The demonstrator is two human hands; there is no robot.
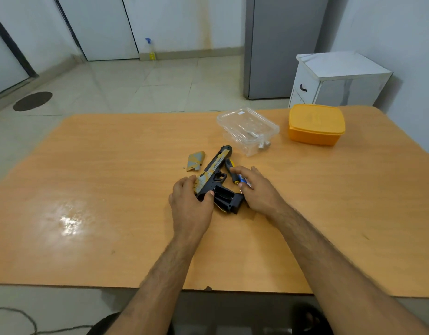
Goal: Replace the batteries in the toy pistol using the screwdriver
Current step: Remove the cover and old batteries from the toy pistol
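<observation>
The yellow, grey and black toy pistol [214, 170] lies on its side mid-table, its grip's battery bay [224, 195] uncovered and looking empty. My left hand [190, 204] holds the pistol at the back of the grip. My right hand [258, 189] rests just right of the grip with a blue battery [245, 181] under its fingers. The black and yellow screwdriver [231, 169] lies between pistol and right hand. The removed cover [196, 161] sits to the pistol's left with a tiny screw [183, 168] beside it.
A clear plastic container [248, 130] with batteries [263, 145] inside stands behind the pistol. An orange lidded box [316, 124] is at the back right. The wooden table [100, 201] has a glossy patch on the left. A white cabinet [339, 78] stands beyond the table.
</observation>
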